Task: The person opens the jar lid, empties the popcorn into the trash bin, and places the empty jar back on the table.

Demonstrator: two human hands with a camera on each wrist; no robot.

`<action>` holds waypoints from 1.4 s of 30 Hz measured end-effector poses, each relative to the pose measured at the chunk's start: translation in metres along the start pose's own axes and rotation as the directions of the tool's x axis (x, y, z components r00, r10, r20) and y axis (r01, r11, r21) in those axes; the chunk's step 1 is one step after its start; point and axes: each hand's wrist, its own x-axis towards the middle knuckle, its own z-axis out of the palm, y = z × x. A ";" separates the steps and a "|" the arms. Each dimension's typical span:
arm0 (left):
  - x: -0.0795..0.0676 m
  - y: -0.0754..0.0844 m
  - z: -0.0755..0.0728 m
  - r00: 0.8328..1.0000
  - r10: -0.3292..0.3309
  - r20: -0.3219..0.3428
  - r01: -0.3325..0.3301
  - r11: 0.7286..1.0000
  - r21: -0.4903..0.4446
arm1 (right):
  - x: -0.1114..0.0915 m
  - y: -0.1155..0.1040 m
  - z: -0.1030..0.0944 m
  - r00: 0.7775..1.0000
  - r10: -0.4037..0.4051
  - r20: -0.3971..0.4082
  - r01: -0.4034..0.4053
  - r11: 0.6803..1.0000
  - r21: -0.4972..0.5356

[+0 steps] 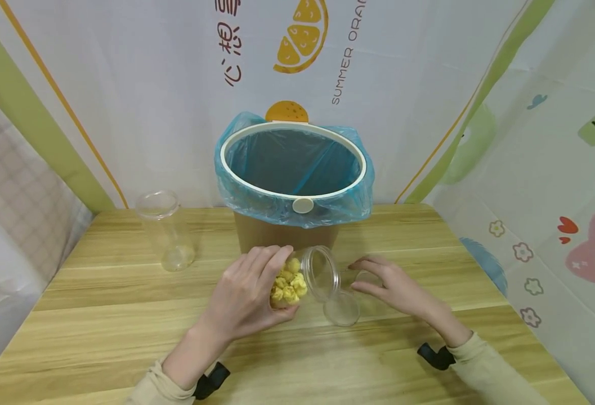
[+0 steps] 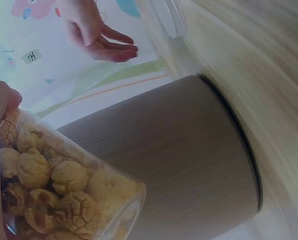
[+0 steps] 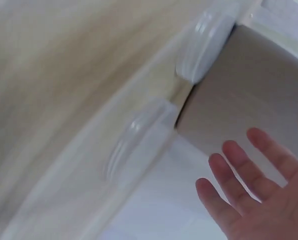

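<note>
My left hand (image 1: 244, 289) grips a clear plastic jar (image 1: 321, 275) with yellow popcorn (image 1: 289, 287) inside. The jar is tipped on its side above the table, its lidless mouth facing right. In the left wrist view, popcorn (image 2: 69, 177) fills much of the visible jar. My right hand (image 1: 390, 284) holds nothing; its fingers are spread and relaxed in the right wrist view. Close to it are two clear round lids, one lid (image 1: 341, 308) below the jar's mouth and another lid (image 3: 139, 142) best seen in the right wrist view.
Behind the hands stands a brown trash bin (image 1: 287, 233) with a pale oval rim (image 1: 303, 198) and a blue bag (image 1: 246, 199) over its edge. To the left, a second clear jar (image 1: 168, 236) stands upright without a lid on the wooden table (image 1: 99, 315). Printed curtains (image 1: 150, 101) surround the table.
</note>
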 end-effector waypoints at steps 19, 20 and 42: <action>0.001 -0.023 -0.035 0.999 0.011 -0.041 -0.007 0.996 0.085 | 0.032 -0.001 -0.070 0.925 0.255 -0.282 -0.105 0.885 0.454; 0.001 -0.025 -0.037 0.999 0.017 -0.046 -0.013 0.996 0.089 | 0.034 -0.003 -0.073 0.922 0.257 -0.291 -0.094 0.875 0.474; 0.016 -0.056 -0.078 0.996 0.016 -0.089 -0.005 0.993 0.118 | 0.095 -0.033 -0.129 0.889 0.406 -0.212 -0.263 0.832 0.488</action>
